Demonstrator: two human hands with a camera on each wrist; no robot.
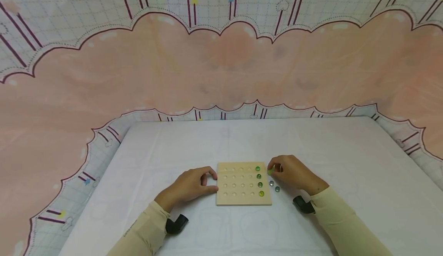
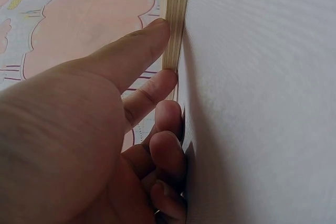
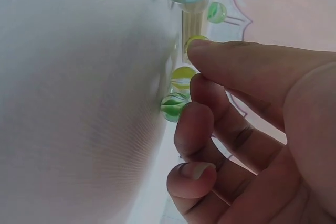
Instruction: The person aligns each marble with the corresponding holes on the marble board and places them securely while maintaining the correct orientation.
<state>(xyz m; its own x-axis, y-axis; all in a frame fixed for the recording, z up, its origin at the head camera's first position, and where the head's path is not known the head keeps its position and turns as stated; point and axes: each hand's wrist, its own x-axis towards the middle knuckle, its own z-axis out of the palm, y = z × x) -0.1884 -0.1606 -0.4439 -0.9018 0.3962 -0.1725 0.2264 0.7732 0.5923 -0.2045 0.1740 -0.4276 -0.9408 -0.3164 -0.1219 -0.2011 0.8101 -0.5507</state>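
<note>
A wooden board point(image 1: 238, 200) with rows of round hollows lies on the white table. Its rightmost column bears several green and yellow-green marbles point(image 1: 260, 185). Against the board's left edge rest the thumb and index fingertip of my left hand point(image 1: 188, 183); in the left wrist view they touch its layered side, the other fingers loosely curled on the cloth. Just off the right edge, my right hand point(image 1: 292, 171) pinches a yellow marble point(image 3: 196, 42) between thumb and index finger, the index mostly hidden behind the thumb. Beyond the other fingers lie another yellow marble point(image 3: 182, 77) and a green-streaked marble point(image 3: 173, 107).
Two clear bluish marbles, a nearer one point(image 1: 277, 189) and a farther one point(image 1: 271, 183), lie on the white table point(image 1: 194, 144) between the board and my right wrist. A patterned peach and white cloth point(image 1: 221, 71) hangs behind the table.
</note>
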